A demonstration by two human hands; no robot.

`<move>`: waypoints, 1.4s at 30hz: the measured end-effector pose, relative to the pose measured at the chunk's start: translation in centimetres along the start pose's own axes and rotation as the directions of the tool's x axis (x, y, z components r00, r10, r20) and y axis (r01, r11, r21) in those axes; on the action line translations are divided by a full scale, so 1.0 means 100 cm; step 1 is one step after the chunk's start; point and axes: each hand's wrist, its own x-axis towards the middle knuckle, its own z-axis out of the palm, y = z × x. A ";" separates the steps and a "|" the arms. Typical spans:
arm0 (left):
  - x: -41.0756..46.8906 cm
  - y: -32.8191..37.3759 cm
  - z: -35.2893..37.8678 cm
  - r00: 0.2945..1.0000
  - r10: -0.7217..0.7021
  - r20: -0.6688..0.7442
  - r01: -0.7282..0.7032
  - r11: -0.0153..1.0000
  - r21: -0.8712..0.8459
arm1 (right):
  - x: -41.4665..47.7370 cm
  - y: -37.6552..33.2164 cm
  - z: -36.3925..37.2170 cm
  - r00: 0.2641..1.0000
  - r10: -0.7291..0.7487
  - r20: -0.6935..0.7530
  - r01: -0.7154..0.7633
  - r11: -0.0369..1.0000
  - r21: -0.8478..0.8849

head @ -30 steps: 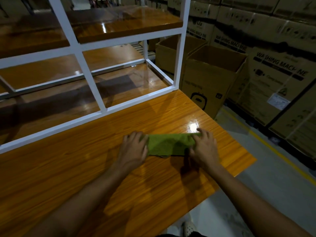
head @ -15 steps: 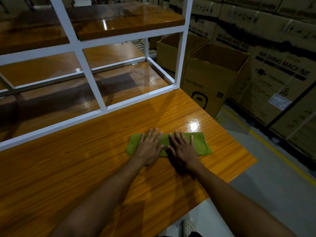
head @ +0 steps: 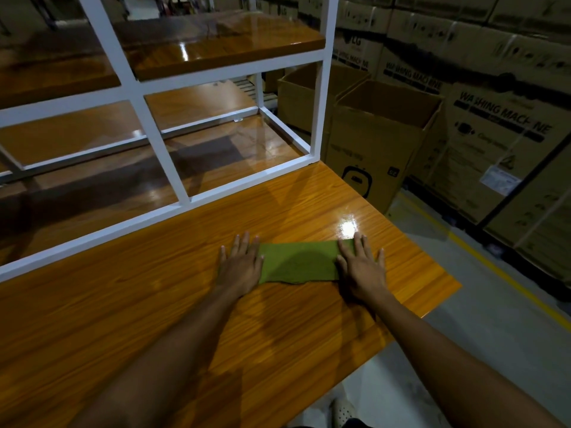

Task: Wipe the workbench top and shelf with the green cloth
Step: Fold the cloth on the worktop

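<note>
Glossy wood-grain workbench top, matt cloth

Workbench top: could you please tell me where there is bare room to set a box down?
The workbench top is bare left of the left hand, up to the white frame, and nearer the person. The green cloth and right hand crowd the right end.

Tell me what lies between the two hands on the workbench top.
In the head view, the green cloth spans the gap between the left hand and the right hand, lying flat on the workbench top; both hands press its ends.
</note>
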 end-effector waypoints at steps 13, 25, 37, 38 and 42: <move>0.023 -0.033 -0.035 0.978 -0.205 -0.041 0.181 0.927 -0.330 | 0.024 0.014 -0.023 0.879 0.474 -0.055 -0.427 0.833 0.352; 0.019 -0.012 -0.052 0.951 -0.308 0.035 0.251 0.697 -0.672 | 0.027 -0.002 -0.060 0.871 0.489 -0.056 -0.420 0.799 0.430; 0.008 -0.026 -0.056 0.918 -0.391 -0.072 0.262 0.731 -0.630 | 0.024 -0.168 -0.083 0.958 0.213 -0.192 -0.044 0.770 0.636; 0.008 -0.027 -0.057 0.907 -0.414 -0.075 0.276 0.720 -0.637 | 0.021 -0.184 -0.074 0.970 0.162 -0.180 -0.016 0.785 0.619; 0.007 -0.035 -0.052 0.907 -0.419 0.041 0.323 0.631 -0.705 | 0.011 -0.224 -0.037 0.989 -0.142 0.043 0.102 0.861 0.498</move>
